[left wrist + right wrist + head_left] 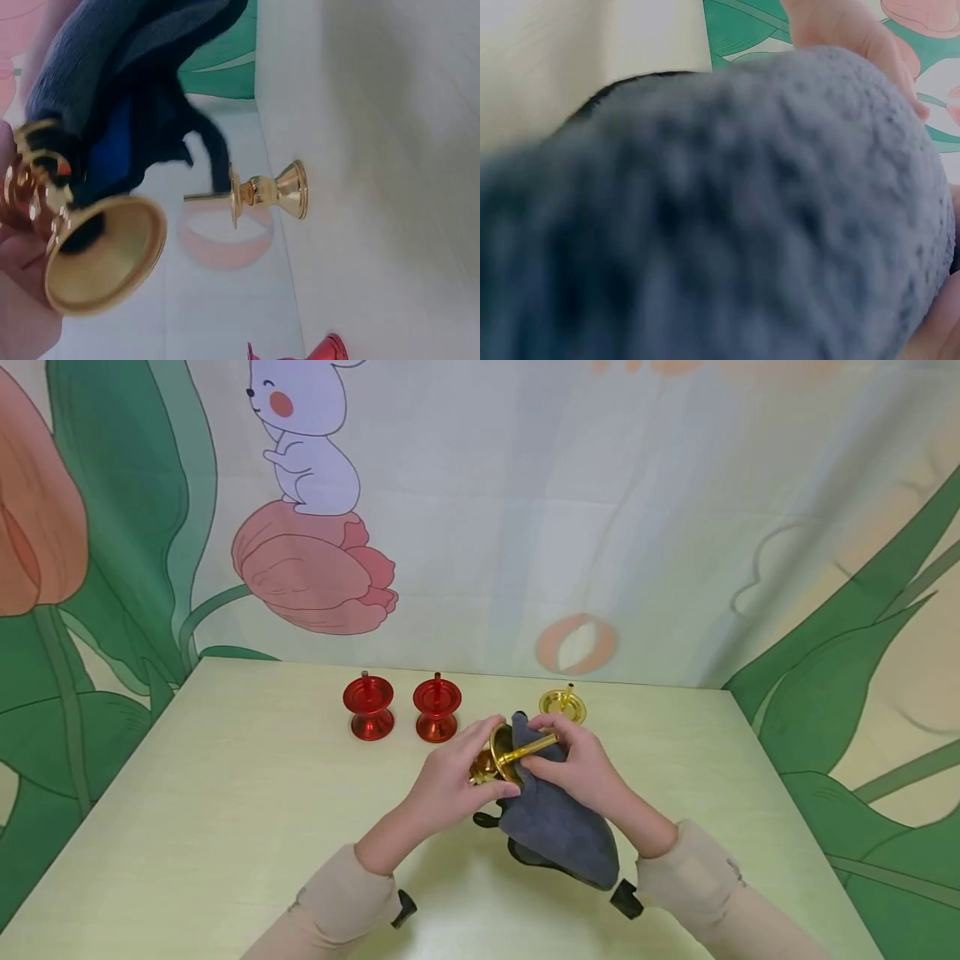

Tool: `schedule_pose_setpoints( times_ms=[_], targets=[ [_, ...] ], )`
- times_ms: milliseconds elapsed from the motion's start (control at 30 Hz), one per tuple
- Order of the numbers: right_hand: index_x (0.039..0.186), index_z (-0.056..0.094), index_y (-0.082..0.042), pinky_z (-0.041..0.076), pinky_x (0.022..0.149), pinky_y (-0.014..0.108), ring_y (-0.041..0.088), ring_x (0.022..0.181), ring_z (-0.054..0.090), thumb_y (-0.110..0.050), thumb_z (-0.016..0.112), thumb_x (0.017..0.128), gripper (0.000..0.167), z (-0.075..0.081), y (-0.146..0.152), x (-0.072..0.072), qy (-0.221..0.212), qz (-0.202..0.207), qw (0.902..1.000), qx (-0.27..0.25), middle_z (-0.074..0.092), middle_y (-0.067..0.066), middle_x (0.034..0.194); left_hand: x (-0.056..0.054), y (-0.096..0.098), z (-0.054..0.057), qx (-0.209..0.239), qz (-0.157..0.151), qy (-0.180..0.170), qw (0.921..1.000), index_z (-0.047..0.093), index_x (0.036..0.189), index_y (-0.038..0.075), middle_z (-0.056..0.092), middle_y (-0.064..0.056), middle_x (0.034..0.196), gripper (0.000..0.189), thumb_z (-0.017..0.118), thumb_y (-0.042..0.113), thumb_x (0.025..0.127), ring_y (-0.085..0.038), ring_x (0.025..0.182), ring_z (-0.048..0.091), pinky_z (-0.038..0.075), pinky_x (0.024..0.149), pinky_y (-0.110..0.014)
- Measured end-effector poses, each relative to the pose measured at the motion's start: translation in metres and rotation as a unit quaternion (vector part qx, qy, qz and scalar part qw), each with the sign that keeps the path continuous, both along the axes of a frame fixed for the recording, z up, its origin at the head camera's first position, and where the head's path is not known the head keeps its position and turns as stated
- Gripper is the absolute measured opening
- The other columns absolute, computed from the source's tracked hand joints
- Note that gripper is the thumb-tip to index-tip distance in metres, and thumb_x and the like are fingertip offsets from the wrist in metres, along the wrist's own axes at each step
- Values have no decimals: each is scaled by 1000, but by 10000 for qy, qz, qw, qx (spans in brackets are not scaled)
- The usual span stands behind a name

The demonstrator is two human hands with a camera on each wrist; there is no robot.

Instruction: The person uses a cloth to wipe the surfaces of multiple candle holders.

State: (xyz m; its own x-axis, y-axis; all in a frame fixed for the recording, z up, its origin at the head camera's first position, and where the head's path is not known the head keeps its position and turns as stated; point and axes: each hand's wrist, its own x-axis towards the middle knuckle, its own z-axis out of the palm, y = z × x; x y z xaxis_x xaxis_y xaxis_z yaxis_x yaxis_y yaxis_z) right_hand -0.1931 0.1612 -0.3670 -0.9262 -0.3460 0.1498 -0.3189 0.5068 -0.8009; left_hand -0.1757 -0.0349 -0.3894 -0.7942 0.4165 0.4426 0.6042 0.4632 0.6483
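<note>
My left hand [442, 781] grips a gold candle holder [501, 760], tipped on its side with its spike pointing right. Its flared foot [112, 259] faces the left wrist camera. In my right hand [588, 768] is a grey plush cloth [558, 827] with black edging and a loop, pinched between thumb and fingers right beside the spike. The cloth hangs down toward the right forearm and fills most of the right wrist view, hiding much of that hand. Beyond the hands stands a second gold candle holder [562, 703], upright, its lower part partly covered in the head view.
Two red candle holders [371, 706] stand upright side by side at the back, left of the hands. The pale table [247, 810] ends at a printed curtain [480, 543] with a rabbit and tulips.
</note>
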Motion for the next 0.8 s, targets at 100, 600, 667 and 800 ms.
schedule_pose_setpoints(
  times_ms=[100, 600, 667, 800],
  targets=[
    [109, 53, -6, 48, 67, 24, 18, 80, 57, -9, 68, 75, 38, -1, 2, 2, 83, 308, 9995, 65, 60, 16, 106, -3, -6, 2, -10, -431, -780, 9960, 36, 135, 11, 48, -3, 130, 76, 69, 37, 72, -14, 95, 55, 48, 61, -20],
    [111, 53, -6, 45, 56, 22, 14, 66, 52, -10, 67, 76, 38, -1, 0, 1, -26, -343, 9994, -77, 63, 15, 89, 6, 5, -5, -87, 177, 865, 9961, 27, 138, 3, 36, -11, 139, 73, 56, 41, 82, -22, 129, 34, 37, 99, -38],
    [111, 53, -6, 44, 54, 22, 14, 64, 51, -11, 68, 76, 38, -2, -1, 2, -47, -351, 9993, -77, 63, 15, 89, 7, 6, -5, -163, 258, 838, 9960, 25, 139, 4, 36, -11, 140, 80, 61, 41, 78, -21, 129, 33, 36, 100, -37],
    [111, 53, -5, 45, 55, 22, 14, 66, 52, -12, 68, 75, 40, -1, -2, 4, 37, -245, 9997, -72, 62, 16, 96, 6, 6, -3, -70, 343, 749, 9966, 31, 137, 6, 42, -11, 136, 84, 72, 36, 69, -22, 125, 40, 39, 98, -35]
  ],
)
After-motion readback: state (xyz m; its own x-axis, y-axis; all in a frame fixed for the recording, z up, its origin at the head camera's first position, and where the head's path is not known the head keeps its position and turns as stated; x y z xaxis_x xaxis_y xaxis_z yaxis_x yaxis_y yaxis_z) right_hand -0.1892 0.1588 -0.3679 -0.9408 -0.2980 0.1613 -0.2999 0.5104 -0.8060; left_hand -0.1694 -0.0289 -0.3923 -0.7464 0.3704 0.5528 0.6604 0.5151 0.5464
